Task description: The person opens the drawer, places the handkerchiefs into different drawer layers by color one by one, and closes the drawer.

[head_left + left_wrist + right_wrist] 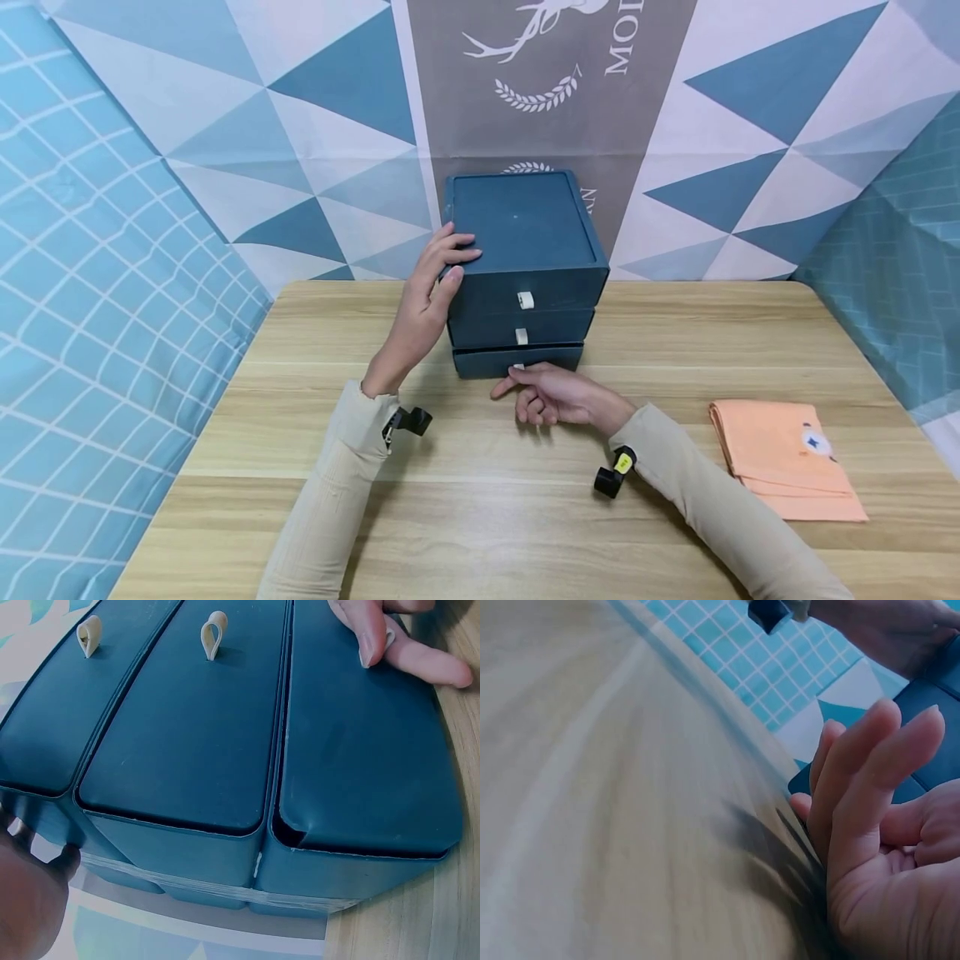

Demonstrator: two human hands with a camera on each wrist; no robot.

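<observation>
A dark blue three-drawer box (525,221) stands at the back of the table, each drawer front bearing a cream pull loop. My left hand (423,304) rests on the box's left side and top edge, its fingers spread over the corner. Down at the front, thumb and index finger of my right hand (558,393) pinch the loop of the bottom drawer (483,363). That drawer sits slightly out from the box, with a dark gap along its upper edge. In the left wrist view the middle loop (214,634) and top loop (89,636) hang free.
On the right of the wooden table (487,517) lies a folded orange cloth (787,458) with a round white patch. Behind the box hangs a patterned curtain (360,100) with triangles and a grey panel. Clear tape (217,883) runs along the box's side.
</observation>
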